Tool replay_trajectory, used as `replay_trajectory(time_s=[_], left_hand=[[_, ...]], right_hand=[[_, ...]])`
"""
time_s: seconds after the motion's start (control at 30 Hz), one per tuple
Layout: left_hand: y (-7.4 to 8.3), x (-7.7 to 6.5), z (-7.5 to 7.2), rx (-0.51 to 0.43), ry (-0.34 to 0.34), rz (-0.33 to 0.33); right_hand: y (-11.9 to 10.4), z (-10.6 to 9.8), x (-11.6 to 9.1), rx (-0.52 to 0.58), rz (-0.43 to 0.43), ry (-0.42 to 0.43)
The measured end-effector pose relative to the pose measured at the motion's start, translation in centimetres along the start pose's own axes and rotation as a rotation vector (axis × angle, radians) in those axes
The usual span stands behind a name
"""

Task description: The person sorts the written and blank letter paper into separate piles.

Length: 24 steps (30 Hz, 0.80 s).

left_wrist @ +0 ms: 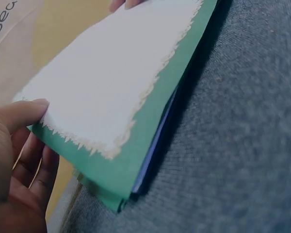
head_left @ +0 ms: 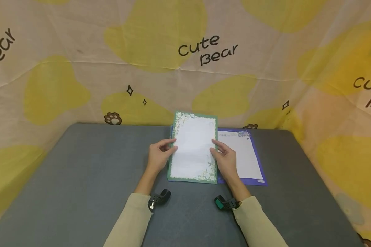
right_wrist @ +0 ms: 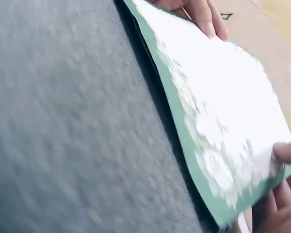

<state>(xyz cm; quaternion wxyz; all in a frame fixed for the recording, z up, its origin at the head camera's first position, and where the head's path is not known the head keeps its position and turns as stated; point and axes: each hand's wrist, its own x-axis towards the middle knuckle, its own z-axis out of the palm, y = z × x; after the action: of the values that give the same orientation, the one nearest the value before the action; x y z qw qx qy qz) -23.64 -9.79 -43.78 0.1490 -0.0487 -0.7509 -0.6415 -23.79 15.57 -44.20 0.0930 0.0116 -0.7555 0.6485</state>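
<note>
A sheet of green-bordered stationery paper point(head_left: 193, 144) with pale flowers in two corners is held up by both hands. My left hand point(head_left: 159, 156) pinches its left edge, thumb on the front and fingers behind. The right hand point(head_left: 227, 159) pinches the right edge the same way. In the left wrist view the green sheet point(left_wrist: 102, 82) lies over other sheets, with green and blue edges showing beneath. To the right, a purple-bordered sheet point(head_left: 245, 157) lies on the table, partly covered by the green one and the right hand.
The grey table point(head_left: 80, 178) extends around the papers. Behind it hangs a cream and yellow cloth point(head_left: 154, 82) with printed words. Dark straps point(head_left: 160, 197) are on both wrists, below light sleeves point(head_left: 130, 219).
</note>
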Motion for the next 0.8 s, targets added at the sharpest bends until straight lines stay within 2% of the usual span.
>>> replay_trajectory(time_s=[0.17, 0.27, 0.43, 0.6, 0.8], left_hand=[[0.7, 0.0, 0.0, 0.002, 0.003, 0.010], [1.2, -0.1, 0.0, 0.008, 0.017, 0.019], [1.1, 0.0, -0.3, 0.016, 0.056, 0.005], [1.1, 0.2, -1.0, 0.021, 0.065, -0.001], [1.7, -0.2, -2.5, 0.066, 0.061, -0.004]], right_hand=[[-0.2, 0.2, -0.1, -0.101, -0.010, 0.140], [-0.2, 0.1, -0.1, -0.117, -0.012, 0.180], [-0.4, 0.2, -0.1, -0.088, -0.015, 0.147], [-1.3, 0.2, 0.0, -0.097, 0.005, 0.101], [-2.7, 0.4, -0.3, -0.070, -0.009, -0.003]])
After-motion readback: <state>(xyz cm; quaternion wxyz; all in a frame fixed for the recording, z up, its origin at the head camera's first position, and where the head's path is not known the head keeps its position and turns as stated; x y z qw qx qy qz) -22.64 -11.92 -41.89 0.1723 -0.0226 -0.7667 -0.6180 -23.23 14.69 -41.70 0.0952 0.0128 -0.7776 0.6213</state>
